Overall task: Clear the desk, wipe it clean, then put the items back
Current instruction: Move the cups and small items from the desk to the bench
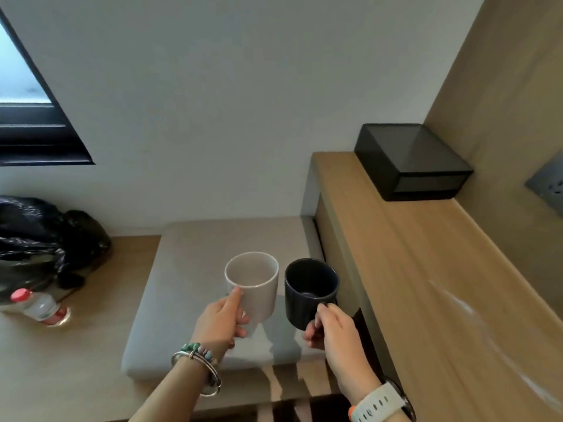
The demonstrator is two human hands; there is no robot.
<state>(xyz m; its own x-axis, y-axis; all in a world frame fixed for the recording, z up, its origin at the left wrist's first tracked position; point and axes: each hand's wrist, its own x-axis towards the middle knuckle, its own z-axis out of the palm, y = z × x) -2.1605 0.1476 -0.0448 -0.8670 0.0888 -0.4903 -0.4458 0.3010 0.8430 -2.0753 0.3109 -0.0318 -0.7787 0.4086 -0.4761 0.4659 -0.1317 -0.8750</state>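
Note:
My left hand (221, 322) grips a white mug (254, 284) by its handle side, thumb up near the rim. My right hand (333, 328) grips a dark blue mug (309, 289) by its handle. Both mugs are upright and side by side over a grey seat cushion (182, 300); whether they touch it I cannot tell. The wooden desk (426, 284) runs along the right, just beside the blue mug, with pale streaks on its surface.
A black box (408, 161) sits at the desk's far end by the wooden wall panel, which carries a wall socket (548, 187). Left of the cushion, on a wooden bench, lie a black plastic bag (42, 239) and a red-capped bottle (39, 306).

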